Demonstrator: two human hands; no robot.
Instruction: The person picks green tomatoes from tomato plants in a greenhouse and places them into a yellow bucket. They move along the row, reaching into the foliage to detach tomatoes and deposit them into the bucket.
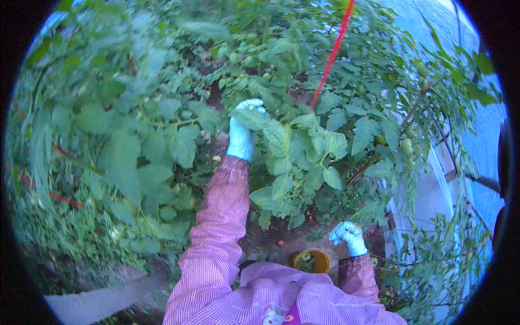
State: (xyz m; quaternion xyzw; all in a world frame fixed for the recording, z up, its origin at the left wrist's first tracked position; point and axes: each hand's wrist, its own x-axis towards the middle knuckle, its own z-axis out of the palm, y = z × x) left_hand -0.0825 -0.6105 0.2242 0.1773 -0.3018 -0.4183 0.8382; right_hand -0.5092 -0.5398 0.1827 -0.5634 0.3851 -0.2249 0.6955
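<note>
My left hand (243,132), in a light blue glove, reaches forward in among tomato plants. Leaves partly cover its curled fingers, so whether they grip a stem cannot be made out. A leafy tomato shoot (300,150) spreads just to the right of that hand. Lower and closer to my body is my right hand (350,239), gloved the same way, its fingers curled in and nothing visible in them. A yellow-brown bucket (323,260) stands on the soil to its lower left, with green pieces of plant (305,262) inside.
A taut red string (333,55) rises through the foliage ahead; another red string (67,200) crosses at the left. Green tomatoes (406,146) hang at the right before blue plastic sheeting (485,134). Small reddish bits dot the soil (264,239). A blurred grey strip (101,298) lies lower left.
</note>
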